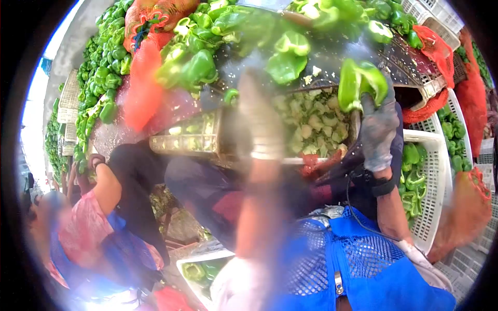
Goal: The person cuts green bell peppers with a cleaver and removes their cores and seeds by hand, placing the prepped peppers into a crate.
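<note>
Dark and sprinkled with pale specks, the table (228,67) spreads out in front of the seated person, loaded with green peppers toward its far edge. Seen from the head camera, the right hand (381,129), in what looks like a stained grey glove, grasps an opened green bell pepper (349,87) with its pale inside showing, held up over the table's near edge, right of the middle. The left hand (259,114) is a pale blur at the near edge, left of the other, and whether it is clenched on something or released cannot be told. Just beyond the hands, near the table's middle, lies a cut glossy green pepper (288,62). Below the near edge, between the hands, a bin holds pale green pepper scraps (319,122), with a beige plastic crate (187,144) to its left. Toward the far left corner sit a full orange-red mesh sack (155,15) and a long heap of whole green peppers (101,75). Beyond the right edge, a white perforated plastic crate (436,197) contains more green peppers. At lower left, a co-worker in a pink sleeve (83,217) reaches toward the heap.
</note>
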Available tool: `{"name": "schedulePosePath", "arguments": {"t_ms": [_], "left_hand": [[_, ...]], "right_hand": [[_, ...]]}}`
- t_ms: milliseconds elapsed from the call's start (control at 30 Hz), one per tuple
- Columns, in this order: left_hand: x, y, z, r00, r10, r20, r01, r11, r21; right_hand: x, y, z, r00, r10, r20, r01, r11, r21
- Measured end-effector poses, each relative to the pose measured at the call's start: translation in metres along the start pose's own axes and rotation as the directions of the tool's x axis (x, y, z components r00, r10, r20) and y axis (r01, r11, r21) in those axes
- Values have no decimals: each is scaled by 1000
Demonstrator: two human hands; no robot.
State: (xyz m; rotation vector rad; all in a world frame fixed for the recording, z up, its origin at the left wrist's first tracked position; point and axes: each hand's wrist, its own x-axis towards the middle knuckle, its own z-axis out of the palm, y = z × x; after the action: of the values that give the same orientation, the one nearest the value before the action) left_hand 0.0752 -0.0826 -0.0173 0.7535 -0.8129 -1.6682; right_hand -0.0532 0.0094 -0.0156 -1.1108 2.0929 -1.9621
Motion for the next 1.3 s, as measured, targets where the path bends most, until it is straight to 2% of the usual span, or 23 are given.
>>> {"name": "schedulePosePath", "arguments": {"t_ms": [67,133,200,233,267,300,333,367,400,467,500,533,600,633,667,700,767,833,933,1033,1167,1233,1300], "left_hand": [[2,-27,20,989,137,60,-146,971,188],[12,-40,31,915,383,127,-396,786,475],[39,-8,1,935,302,186,-355,808,470],[53,15,-3,881,453,135,-445,700,559],[68,38,-7,803,591,81,-488,573,658],[104,49,-39,724,659,204,-235,-42,971],[129,52,-60,614,693,378,-165,-356,920],[150,52,-78,745,581,328,-105,-383,918],[159,51,-81,798,523,299,-29,-462,886],[170,48,-84,885,415,212,98,-611,785],[172,50,-89,837,471,278,55,-579,813],[166,62,-81,881,425,207,9,-454,891],[168,62,-102,602,677,423,-433,-169,886],[147,66,-88,838,538,91,-439,568,696],[107,76,-59,936,339,-96,-263,853,451],[107,64,-79,951,307,28,-296,885,358],[87,47,-90,945,276,174,-314,917,248],[52,33,-78,960,232,159,-255,956,146],[3,27,-52,998,-33,-59,21,982,-188],[-16,3,-58,987,-115,111,150,907,-395],[-32,-5,-54,932,-337,136,362,840,-403],[-41,-5,-57,968,-190,165,194,981,-11],[-42,-8,-58,954,-232,192,249,966,-74]], "right_hand": [[4,14,23,892,-439,113,451,883,-129],[-3,14,20,852,-317,417,457,838,-297],[6,16,-11,932,-141,333,226,946,-234],[12,15,-35,953,-46,299,134,950,-282],[18,15,-58,964,48,263,42,945,-325],[17,2,-87,970,153,188,-79,933,-352],[24,-1,-121,968,130,214,-10,873,-488],[31,-4,-154,965,107,239,63,790,-610],[34,8,-186,954,29,299,246,497,-832],[30,25,-221,963,-51,265,269,218,-938],[27,27,-226,959,-55,279,282,318,-905],[23,23,-220,955,-60,290,288,420,-860],[19,6,-185,956,-5,292,215,687,-694],[10,-5,-151,968,83,236,51,859,-509],[11,-10,-124,929,-25,370,178,905,-387],[6,-28,-92,908,-35,417,196,916,-350],[8,-19,-36,736,-421,530,552,826,-112],[0,-15,15,669,-552,498,654,755,-41],[-17,-12,46,610,-604,514,749,651,-124],[-28,-3,49,533,-624,571,817,555,-155],[-46,-2,35,477,-588,653,876,259,-408],[-46,-13,24,422,-449,788,882,2,-472],[-43,2,30,378,-523,764,924,260,-280]]}}
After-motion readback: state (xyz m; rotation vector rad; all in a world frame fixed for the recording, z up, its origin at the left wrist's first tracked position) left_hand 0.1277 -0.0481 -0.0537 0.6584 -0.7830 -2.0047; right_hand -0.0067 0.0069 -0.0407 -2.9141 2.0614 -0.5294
